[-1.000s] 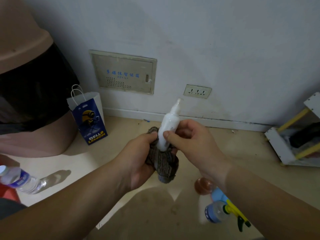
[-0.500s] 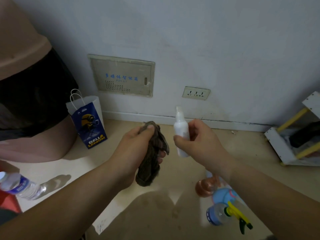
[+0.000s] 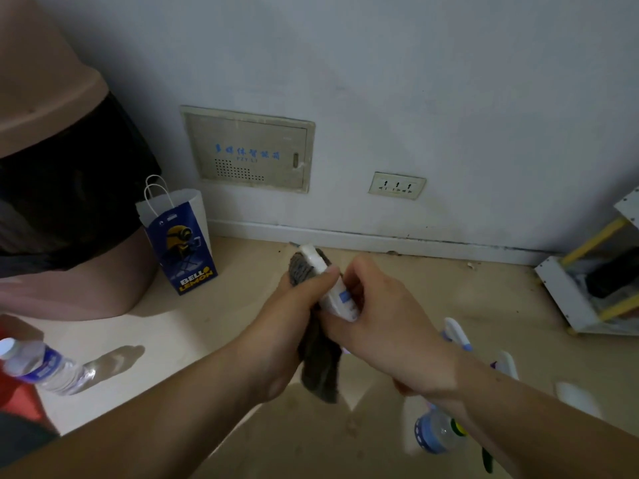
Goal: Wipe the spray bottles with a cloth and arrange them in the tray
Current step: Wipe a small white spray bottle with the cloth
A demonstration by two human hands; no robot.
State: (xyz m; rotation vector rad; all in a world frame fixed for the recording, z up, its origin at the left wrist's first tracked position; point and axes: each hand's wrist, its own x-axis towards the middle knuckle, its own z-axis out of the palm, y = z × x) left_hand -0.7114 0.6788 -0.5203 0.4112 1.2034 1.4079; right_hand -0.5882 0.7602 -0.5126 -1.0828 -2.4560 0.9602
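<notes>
Both hands are up in front of the wall. The left hand (image 3: 294, 305) has its fingers wrapped tight around the grey cloth (image 3: 320, 368), pressing it against the white spray bottle (image 3: 328, 285). The right hand (image 3: 387, 323) has its fingers clamped on the bottle's lower end. More bottles (image 3: 435, 433) sit on the floor (image 3: 214, 326) below.
</notes>
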